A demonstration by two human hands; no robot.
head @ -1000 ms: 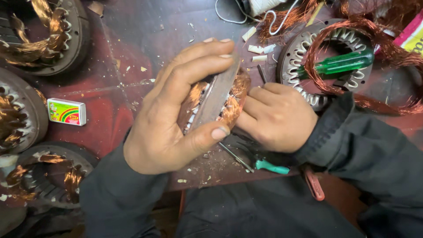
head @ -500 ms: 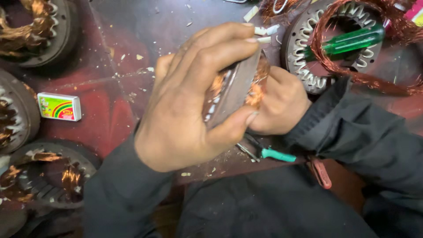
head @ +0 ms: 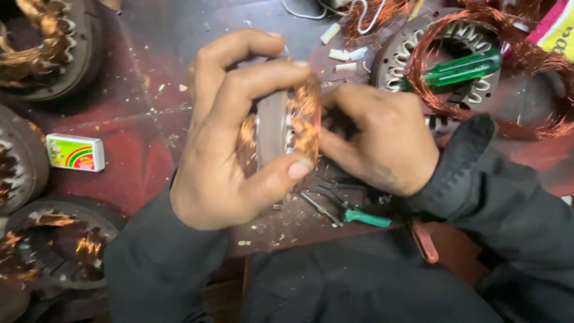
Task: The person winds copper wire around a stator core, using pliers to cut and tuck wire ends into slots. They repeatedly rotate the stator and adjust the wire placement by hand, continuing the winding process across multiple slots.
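While the red bench lies crowded with wound motor stators, the left hand clamps a small stator on edge above its middle, thumb below and fingers over the top. The right hand presses fingertips into the copper winding on that side. This looks like dressing the coils; next calls for a firm, careful push. Pliers lie beneath.

Right hand's fingers behind the wound stator; left-edge stators cut off.
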